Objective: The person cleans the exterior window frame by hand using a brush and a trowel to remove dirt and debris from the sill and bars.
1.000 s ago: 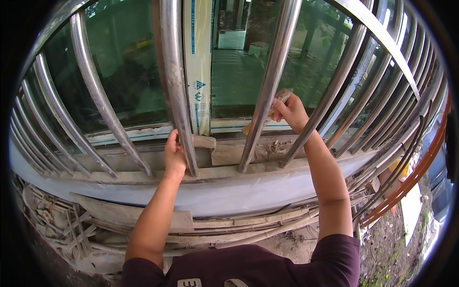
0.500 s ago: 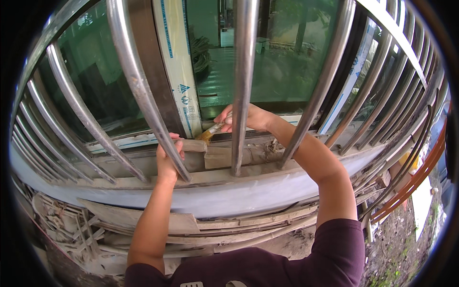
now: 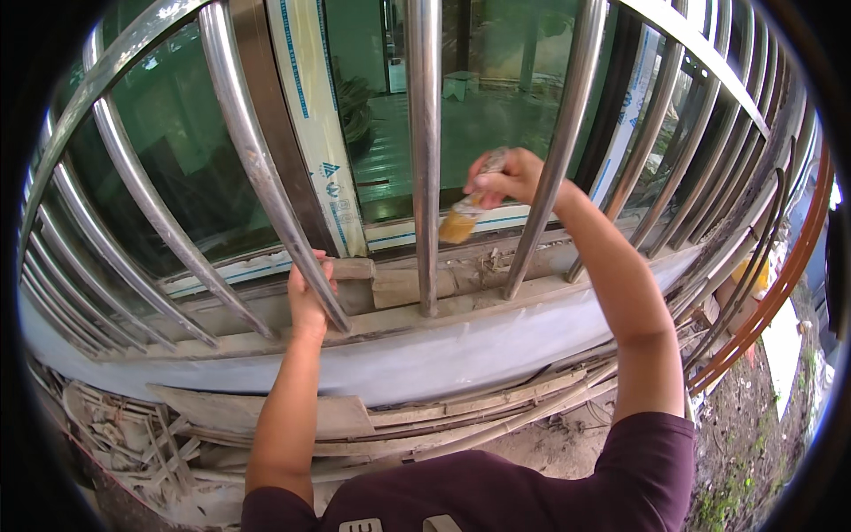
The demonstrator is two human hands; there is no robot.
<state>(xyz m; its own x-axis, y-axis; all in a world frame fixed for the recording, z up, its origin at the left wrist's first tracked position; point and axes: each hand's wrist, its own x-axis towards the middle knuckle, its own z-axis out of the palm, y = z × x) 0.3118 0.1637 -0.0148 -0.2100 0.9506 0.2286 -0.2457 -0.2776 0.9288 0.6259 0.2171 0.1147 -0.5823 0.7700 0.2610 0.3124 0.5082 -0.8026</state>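
Observation:
My right hand is behind the bars, closed round the handle of a paintbrush. Its yellowish bristles hang down and to the left, above the sill and apart from it. My left hand reaches in lower down, beside a steel bar, its fingers bent round the end of a short, dusty brown piece that looks like wood. That piece lies low by the window frame, its far end close to a flat brown strip on the sill. The bar hides part of my left fingers.
Upright steel bars stand close around both forearms. Behind them is a green-tinted window with a film-covered frame. Dry debris lies on the ledge. Below the pale wall are stacked boards and poles; orange pipes curve at right.
My right hand has lifted the paintbrush away from the brown piece and carried it up and right, past the middle bar. My left hand stays with the piece. The view has shifted slightly.

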